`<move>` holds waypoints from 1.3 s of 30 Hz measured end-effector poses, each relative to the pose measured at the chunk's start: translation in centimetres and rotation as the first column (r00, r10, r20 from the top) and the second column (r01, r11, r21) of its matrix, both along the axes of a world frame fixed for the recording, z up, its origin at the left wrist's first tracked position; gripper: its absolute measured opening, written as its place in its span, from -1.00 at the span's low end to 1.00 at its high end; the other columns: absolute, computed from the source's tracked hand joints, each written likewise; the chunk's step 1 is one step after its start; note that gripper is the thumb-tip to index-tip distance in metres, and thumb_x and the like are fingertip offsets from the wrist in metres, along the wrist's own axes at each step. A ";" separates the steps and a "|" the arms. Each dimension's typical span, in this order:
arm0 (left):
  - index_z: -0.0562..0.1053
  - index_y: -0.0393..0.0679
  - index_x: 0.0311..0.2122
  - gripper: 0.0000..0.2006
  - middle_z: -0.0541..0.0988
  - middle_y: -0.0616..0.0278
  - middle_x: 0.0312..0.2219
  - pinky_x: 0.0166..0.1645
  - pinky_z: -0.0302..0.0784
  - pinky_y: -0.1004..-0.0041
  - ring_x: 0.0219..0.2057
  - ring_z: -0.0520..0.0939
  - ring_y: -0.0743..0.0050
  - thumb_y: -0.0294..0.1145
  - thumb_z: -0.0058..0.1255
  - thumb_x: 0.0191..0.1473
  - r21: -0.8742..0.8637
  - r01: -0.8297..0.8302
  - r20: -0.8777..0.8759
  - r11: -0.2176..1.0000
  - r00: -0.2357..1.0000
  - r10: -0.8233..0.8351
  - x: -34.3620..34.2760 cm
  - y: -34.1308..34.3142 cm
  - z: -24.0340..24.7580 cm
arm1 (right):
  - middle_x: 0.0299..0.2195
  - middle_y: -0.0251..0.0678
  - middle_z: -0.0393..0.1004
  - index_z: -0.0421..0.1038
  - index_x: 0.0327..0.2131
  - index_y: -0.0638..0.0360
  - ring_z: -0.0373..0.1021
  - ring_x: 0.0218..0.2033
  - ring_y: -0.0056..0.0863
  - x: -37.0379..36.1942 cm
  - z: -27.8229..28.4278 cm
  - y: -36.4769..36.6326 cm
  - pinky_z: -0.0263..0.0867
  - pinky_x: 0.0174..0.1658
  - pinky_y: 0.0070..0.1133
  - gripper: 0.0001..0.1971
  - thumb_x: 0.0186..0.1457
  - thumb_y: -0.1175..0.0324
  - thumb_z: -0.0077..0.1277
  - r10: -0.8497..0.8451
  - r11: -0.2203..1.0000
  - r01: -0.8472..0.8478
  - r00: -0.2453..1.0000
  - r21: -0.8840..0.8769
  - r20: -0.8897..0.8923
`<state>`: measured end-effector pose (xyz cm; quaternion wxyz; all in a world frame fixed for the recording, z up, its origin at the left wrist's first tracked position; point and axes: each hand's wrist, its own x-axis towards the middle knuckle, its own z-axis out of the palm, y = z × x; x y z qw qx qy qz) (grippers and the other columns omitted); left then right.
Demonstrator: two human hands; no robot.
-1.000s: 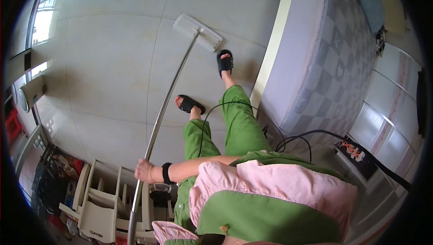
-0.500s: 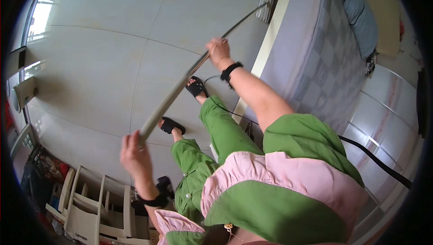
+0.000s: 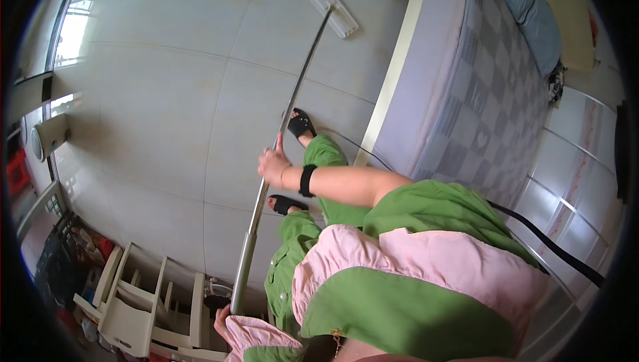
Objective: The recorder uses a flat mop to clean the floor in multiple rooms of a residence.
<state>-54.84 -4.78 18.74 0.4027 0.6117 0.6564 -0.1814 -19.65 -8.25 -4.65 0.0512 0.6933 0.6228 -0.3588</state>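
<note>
A flat mop's long pole (image 3: 257,210) slants from beside my left hip up and away across the tiles. At its far end the white rectangular mop head (image 3: 331,10) rests on the floor, a short way left of the bed. My right hand (image 3: 274,165) is closed around the bare metal part of the pole, a black band on its wrist. Low in the picture my left hand (image 3: 223,322) grips the thicker grey end of the handle; a pink ruffle hides much of that hand.
On the right stands a bed with a checked mattress (image 3: 459,95) and a pale frame edge. Cream wooden chairs (image 3: 133,315) stand at the lower left, with bags beside them. A small white cylindrical appliance (image 3: 50,137) sits at the left. A thin cable (image 3: 356,143) runs by my black sandals (image 3: 301,122).
The mop head has swung leftward, away from the bed edge, and turned. Both hands have come down closer to my body, still on the pole, which is now steeper in the picture.
</note>
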 end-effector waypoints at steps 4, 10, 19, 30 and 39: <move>0.36 -0.23 -0.57 -0.80 0.28 0.23 -0.71 -0.52 0.26 0.55 -0.65 0.36 0.42 -0.57 -0.12 -0.52 0.070 -0.048 -0.209 0.996 0.976 0.062 -11.3 -4.8 7.5 | -0.53 -0.35 0.41 0.45 -0.54 -0.02 0.23 -0.25 -0.29 -13.2 3.8 -0.9 -0.41 -0.17 0.23 -0.86 -0.26 0.35 -0.12 0.152 0.980 -0.172 0.972 -0.104 -0.180; 0.35 -0.23 -0.58 -0.81 0.28 0.23 -0.71 -0.52 0.25 0.55 -0.65 0.35 0.42 -0.58 -0.14 -0.52 0.149 -0.089 -0.483 0.985 0.863 0.151 -25.0 -11.9 15.7 | -0.63 -0.41 0.41 0.45 -0.61 -0.05 0.29 -0.35 -0.35 -36.4 7.1 -4.5 -0.36 -0.13 0.19 -0.89 -0.30 0.32 -0.09 0.296 0.952 -0.306 0.897 0.022 -0.327; 0.33 -0.22 -0.59 -0.82 0.27 0.23 -0.71 -0.51 0.24 0.56 -0.64 0.33 0.43 -0.60 -0.16 -0.51 0.174 -0.177 -0.748 0.969 0.617 0.247 -30.9 -21.0 23.5 | -0.55 -0.47 0.42 0.44 -0.56 -0.11 0.31 -0.36 -0.40 -54.0 14.8 -8.0 -0.11 -0.15 -0.01 -0.89 -0.29 0.27 -0.05 0.523 0.832 -0.534 0.660 0.153 -0.540; 0.27 -0.21 -0.62 -0.84 0.28 0.22 -0.70 -0.50 0.21 0.54 -0.64 0.28 0.38 -0.65 -0.24 -0.49 0.485 0.141 -0.412 0.863 0.907 0.083 -25.8 -5.6 11.0 | -0.74 -0.38 0.32 0.29 -0.77 -0.02 0.30 -0.60 -0.41 -34.2 1.9 -0.8 0.13 -0.34 -0.38 -0.97 -0.42 0.39 -0.14 0.131 0.897 -0.004 0.957 0.443 -0.257; 0.33 -0.21 -0.39 -0.74 0.39 0.06 -0.54 -0.44 0.34 0.39 -0.52 0.42 0.10 -0.51 0.02 -0.34 0.402 0.342 0.232 0.849 0.859 -0.456 10.2 -1.0 -6.4 | -0.20 0.07 0.16 0.11 -0.23 0.33 0.07 -0.12 -0.09 3.8 -5.0 -0.3 0.02 -0.09 -0.35 -0.61 -0.09 0.22 -0.31 -0.813 0.395 0.792 0.537 0.466 -0.224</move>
